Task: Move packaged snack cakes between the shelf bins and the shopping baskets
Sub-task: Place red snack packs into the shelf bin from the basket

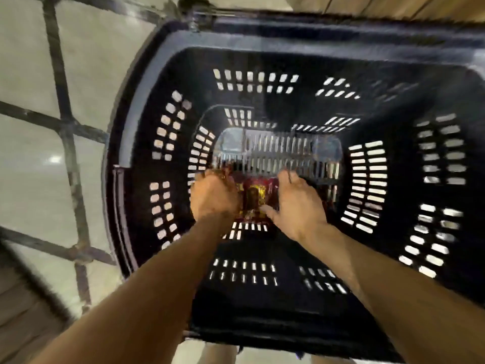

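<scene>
Two bare forearms reach down into a deep black shopping basket (147, 82). At its bottom, near the front edge of the floor, the left hand (214, 197) curls over the left side of red-and-yellow snack cake packages (253, 195). The right hand (298, 203) lies on their right side, fingers loosely extended, thumb spread; whether it grips is unclear. Pale tiled floor (29, 158) shows beside the basket's left rim.

Both forearms are bare from the elbow down, with no sleeve, watch, band or glove showing. The left hand (214, 197) and right hand (299, 206) are bare too, no rings visible, though blur softens the fingers.
</scene>
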